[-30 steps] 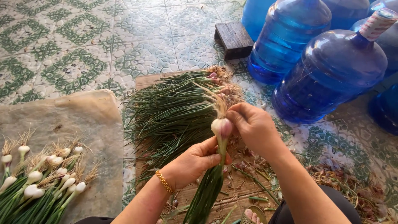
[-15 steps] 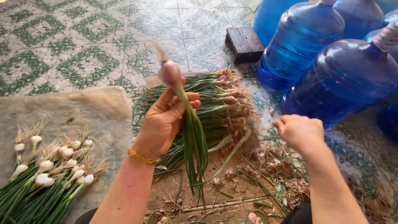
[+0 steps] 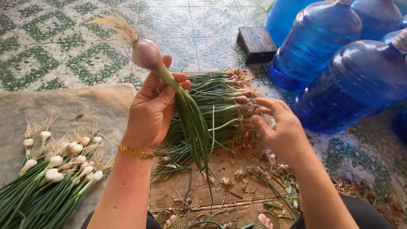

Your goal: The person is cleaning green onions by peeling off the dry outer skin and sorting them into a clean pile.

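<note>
My left hand (image 3: 151, 111) is shut on a green onion (image 3: 146, 53), held bulb-up with its pale roots pointing up-left and its long green leaves hanging down past my wrist. A gold bracelet (image 3: 135, 151) circles that wrist. My right hand (image 3: 282, 129) hovers with fingers apart at the bulb end of a pile of unpeeled green onions (image 3: 220, 110) lying on a brown cardboard sheet (image 3: 199, 195). Its fingertips are close to the reddish bulbs and hold nothing.
A heap of peeled white-bulbed onions (image 3: 51, 178) lies on a beige cloth (image 3: 85, 106) at the left. Large blue water jugs (image 3: 352, 80) stand at the right with a small dark wooden block (image 3: 256, 42) beside them. Peelings (image 3: 263, 169) litter the cardboard. My toes (image 3: 265, 220) show at the bottom edge.
My right hand let go of the onion and reached to the unpeeled pile. My left hand carried the onion up and leftward, bulb raised.
</note>
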